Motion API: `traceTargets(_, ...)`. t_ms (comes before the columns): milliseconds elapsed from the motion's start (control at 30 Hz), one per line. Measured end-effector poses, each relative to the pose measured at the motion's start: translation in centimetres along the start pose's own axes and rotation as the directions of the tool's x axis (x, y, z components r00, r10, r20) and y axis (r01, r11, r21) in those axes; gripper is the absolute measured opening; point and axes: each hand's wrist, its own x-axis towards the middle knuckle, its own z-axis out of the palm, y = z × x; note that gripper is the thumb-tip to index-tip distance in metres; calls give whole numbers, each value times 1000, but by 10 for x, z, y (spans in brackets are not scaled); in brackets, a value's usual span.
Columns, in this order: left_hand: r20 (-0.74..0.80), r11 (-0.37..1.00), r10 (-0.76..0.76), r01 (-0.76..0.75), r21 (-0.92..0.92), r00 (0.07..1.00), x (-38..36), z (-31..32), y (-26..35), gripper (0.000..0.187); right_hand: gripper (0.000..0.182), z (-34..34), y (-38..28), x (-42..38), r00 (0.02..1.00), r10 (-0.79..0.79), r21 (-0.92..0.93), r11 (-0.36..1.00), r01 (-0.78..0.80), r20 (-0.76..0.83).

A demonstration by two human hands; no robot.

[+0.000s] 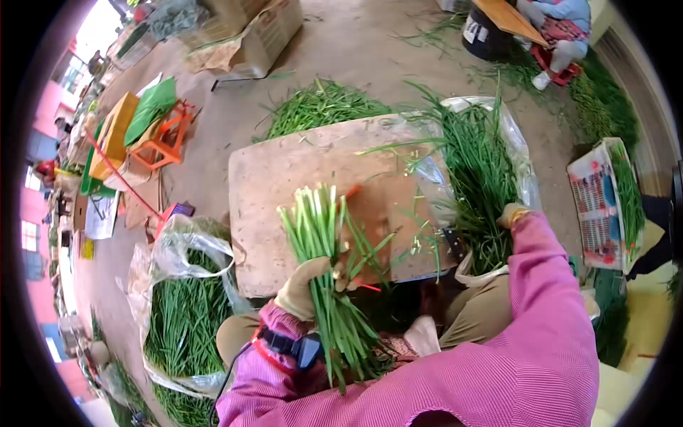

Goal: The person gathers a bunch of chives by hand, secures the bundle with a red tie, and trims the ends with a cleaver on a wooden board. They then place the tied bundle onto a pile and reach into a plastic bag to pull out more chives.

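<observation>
My left hand [302, 288], in a pale glove, is closed round a bunch of green stalks [313, 228] at the near edge of a worn wooden board [270, 185]. The pale cut ends point away from me over the board, and the leaves hang down toward my lap. At the board's right side, my right hand [514, 213], also gloved, is against the long green leaves [477, 164] in an open plastic bag [523, 153]; its fingers are mostly hidden. Loose stalk bits [416, 242] and a small orange-red item [353, 191] lie on the board.
A plastic bag of greens [185, 320] stands at the left. Beyond the board lies a green heap [320, 107]. An orange stool [167, 142] and cardboard box [263, 43] are farther off. At right are a crate [597, 206] and a seated person [565, 32].
</observation>
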Motion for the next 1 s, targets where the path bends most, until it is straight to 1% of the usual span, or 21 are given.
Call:
traceTargets(100,27,993,-4,1,122,1000,2,18,1,30,51,-59,-27,-63,965,-29,-2,1000,29,-260)
traceTargets(133,36,992,-4,0,124,999,0,19,0,30,57,-76,-37,-94,880,-110,70,985,159,-462)
traceTargets(167,43,991,-42,36,126,998,-2,20,-2,32,65,-89,-50,-119,834,-231,259,879,399,-501)
traceTargets(200,51,989,-81,73,131,995,-4,19,-5,34,67,-95,-67,-141,783,-331,449,673,587,-527)
traceTargets(233,70,983,-127,116,144,989,-3,14,-8,36,73,-96,-86,-161,644,-498,563,325,760,-581)
traceTargets(267,78,982,-133,120,149,988,-6,16,-12,36,59,-76,-110,-146,340,-693,621,-199,758,-636)
traceTargets(333,120,979,-164,146,144,979,-11,22,-20,35,44,-119,-141,-254,382,-873,616,126,778,-304)
traceTargets(400,104,975,-173,155,162,979,-17,24,-27,35,35,-87,-161,-265,530,-816,576,325,750,-230)
traceTargets(433,125,988,-114,98,122,986,-23,26,-31,36,36,-81,-161,-266,445,-841,660,149,736,-307)
traceTargets(467,139,996,-57,46,77,989,-28,27,-37,37,31,-75,-162,-256,475,-810,600,200,774,-344)
traceTargets(500,171,997,-48,36,69,984,-30,24,-36,39,28,-65,-161,-228,221,-773,51,238,970,-594)
traceTargets(533,259,1000,-22,21,8,966,-33,17,-38,39,26,-60,-151,-203,-134,-750,-510,297,807,-648)
traceTargets(600,334,997,28,-4,-72,942,-45,8,-42,39,25,-69,-117,-181,395,-459,151,481,864,-796)
traceTargets(667,391,994,50,-10,-105,919,-55,-1,-46,40,34,-116,-76,-232,673,-193,282,801,529,-714)
traceTargets(733,435,989,97,-39,-141,895,-66,1,-48,42,53,-127,-54,-237,730,-139,91,959,267,-669)
traceTargets(767,425,989,114,-62,-133,898,-71,4,-50,42,76,-113,-58,-243,567,-187,-117,981,157,-802)
traceTargets(867,444,981,120,-38,-189,888,-74,18,-62,41,101,-93,-96,-288,602,-619,-126,742,658,-505)
traceTargets(900,485,977,132,-32,-209,864,-72,26,-67,41,102,-85,-110,-323,307,-811,-181,444,878,-499)
traceTargets(933,519,985,104,-16,-170,849,-69,30,-68,42,100,-37,-130,-305,299,-818,-105,396,912,-491)
traceTargets(967,503,988,52,28,-150,863,-71,35,-69,41,85,-24,-149,-318,201,-877,-275,342,899,-436)
traceTargets(1000,482,988,1,73,-133,876,-75,39,-69,41,60,-4,-168,-301,153,-958,134,123,983,-244)
